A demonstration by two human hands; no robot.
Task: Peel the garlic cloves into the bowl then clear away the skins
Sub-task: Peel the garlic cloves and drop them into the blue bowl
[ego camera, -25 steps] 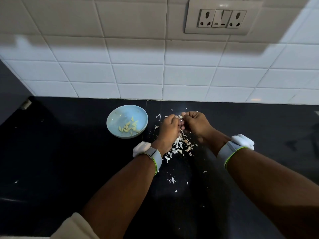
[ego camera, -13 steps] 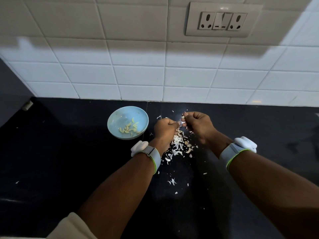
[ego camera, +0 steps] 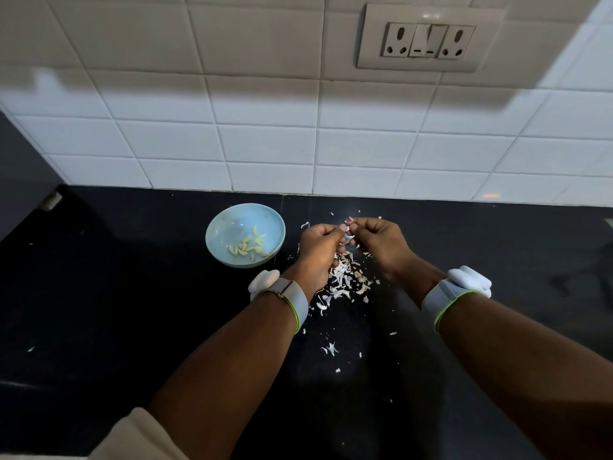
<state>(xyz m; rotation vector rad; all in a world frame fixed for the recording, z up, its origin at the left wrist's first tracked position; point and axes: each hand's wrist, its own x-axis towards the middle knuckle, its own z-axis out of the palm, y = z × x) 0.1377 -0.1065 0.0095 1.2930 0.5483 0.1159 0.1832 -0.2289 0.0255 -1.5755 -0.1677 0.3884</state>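
Above the skins (ego camera: 345, 280), both hands still pinch the garlic clove (ego camera: 347, 232).

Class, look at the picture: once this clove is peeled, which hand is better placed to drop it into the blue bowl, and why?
Probably the left hand. Both it and the right hand pinch the garlic clove, but the bowl sits directly on the left hand's side, so the right would have to cross over.

Bowl (ego camera: 245, 234) left of skins (ego camera: 341, 280)
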